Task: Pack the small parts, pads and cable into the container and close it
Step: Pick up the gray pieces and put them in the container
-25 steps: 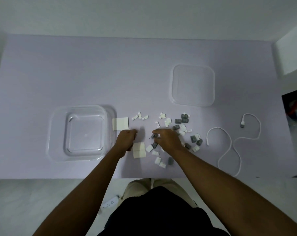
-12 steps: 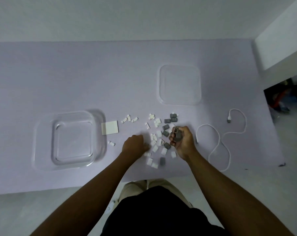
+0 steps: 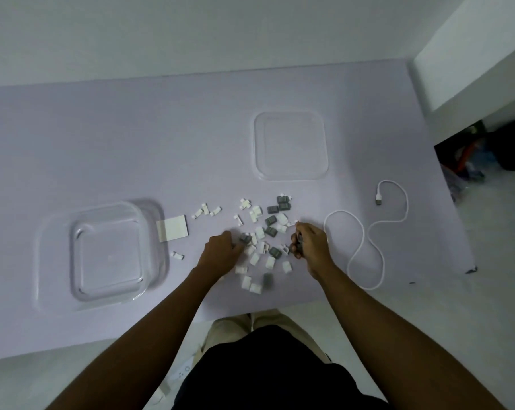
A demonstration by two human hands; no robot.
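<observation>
From my remote seat, the clear container (image 3: 58, 261) sits mouth-up at nine o'clock of the hands, I judge so that parts need only a short carry, and I see nothing in it yet. Its lid (image 3: 291, 145) lies flat at twelve o'clock, well apart, likely parked until closing. The white cable (image 3: 379, 199) snakes loose at three o'clock, untouched, probably left for last because it needs coiling. The right hand (image 3: 312, 247) has its fingers curled, pinching a few grey pieces of the small parts (image 3: 270, 221). I think it is gathering a handful instead of ferrying singles. The left hand (image 3: 220, 250) rests at the pile's eight o'clock edge with its fingers tucked under, and I cannot tell whether they hold anything. One square pad (image 3: 172, 232) lies just beside the container's right wall. The remaining parts are scattered between the hands. The lilac table (image 3: 132, 143) looks matte and flat, so pieces should slide easily. A white wall block (image 3: 472, 54) stands at two o'clock, with dark clutter (image 3: 469, 161) below it.
</observation>
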